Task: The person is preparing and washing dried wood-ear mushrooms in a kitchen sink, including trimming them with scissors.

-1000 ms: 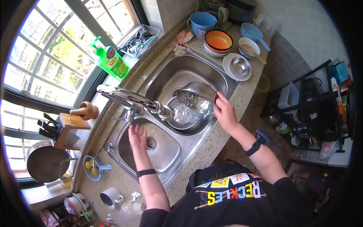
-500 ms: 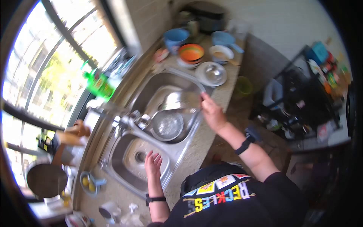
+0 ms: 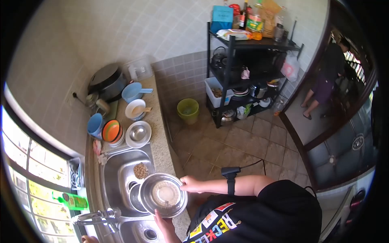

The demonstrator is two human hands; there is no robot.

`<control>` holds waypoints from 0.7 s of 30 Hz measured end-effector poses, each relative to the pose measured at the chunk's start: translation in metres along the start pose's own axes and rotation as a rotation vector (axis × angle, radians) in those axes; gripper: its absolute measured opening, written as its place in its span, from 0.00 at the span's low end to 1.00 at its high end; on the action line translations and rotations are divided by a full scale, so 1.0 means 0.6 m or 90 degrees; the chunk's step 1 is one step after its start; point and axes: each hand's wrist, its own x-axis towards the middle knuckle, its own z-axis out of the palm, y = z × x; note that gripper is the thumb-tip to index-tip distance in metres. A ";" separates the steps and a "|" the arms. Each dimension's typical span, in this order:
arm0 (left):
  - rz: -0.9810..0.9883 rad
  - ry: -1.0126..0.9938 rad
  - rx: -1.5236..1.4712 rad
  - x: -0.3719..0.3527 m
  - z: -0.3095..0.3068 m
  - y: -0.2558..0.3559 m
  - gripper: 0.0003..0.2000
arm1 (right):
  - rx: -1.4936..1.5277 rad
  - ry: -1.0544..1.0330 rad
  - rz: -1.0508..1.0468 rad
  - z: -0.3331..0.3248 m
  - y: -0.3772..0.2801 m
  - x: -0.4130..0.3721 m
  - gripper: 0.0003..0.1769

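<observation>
Right hand (image 3: 191, 184) is clamped on a rim; left hand (image 3: 164, 227) touches that rim nearer the body, its grip impossible to tell. On the worktop (image 3: 163, 162) sits the sink (image 3: 112, 178); the gripped metal bowl (image 3: 165, 195) hangs over its front edge. Beyond the sink's far edge lies a plate (image 3: 138, 145); brown pieces (image 3: 141, 171) lie inside, near the front edge.

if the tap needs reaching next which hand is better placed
Left, probably: the left hand, at the edge of the metal bowl, is nearer the tap, while the right hand grips the metal bowl on the side away from it.
</observation>
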 end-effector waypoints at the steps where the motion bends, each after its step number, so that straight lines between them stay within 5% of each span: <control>1: 0.000 -0.011 0.011 0.000 0.006 -0.007 0.27 | 0.002 0.020 -0.014 -0.004 0.017 -0.006 0.06; 4: 0.058 0.019 0.113 0.005 0.024 -0.028 0.23 | 0.085 -0.034 0.029 -0.045 -0.006 -0.043 0.11; 8: -0.018 -0.003 -0.043 0.024 0.034 -0.044 0.25 | 0.179 -0.118 0.087 -0.097 -0.038 -0.089 0.19; 12: -0.095 0.015 -0.315 0.047 0.026 -0.078 0.25 | 0.174 -0.107 0.085 -0.161 -0.027 -0.144 0.16; 16: -0.036 0.030 -0.337 0.088 -0.029 -0.099 0.22 | 0.183 -0.065 0.123 -0.234 0.043 -0.202 0.12; 17: 0.049 0.001 -0.280 0.033 0.030 -0.094 0.21 | 0.179 -0.049 0.134 -0.251 0.059 -0.218 0.12; 21: 0.061 0.052 -0.314 -0.003 0.052 -0.099 0.20 | 0.182 -0.021 0.155 -0.311 0.096 -0.276 0.12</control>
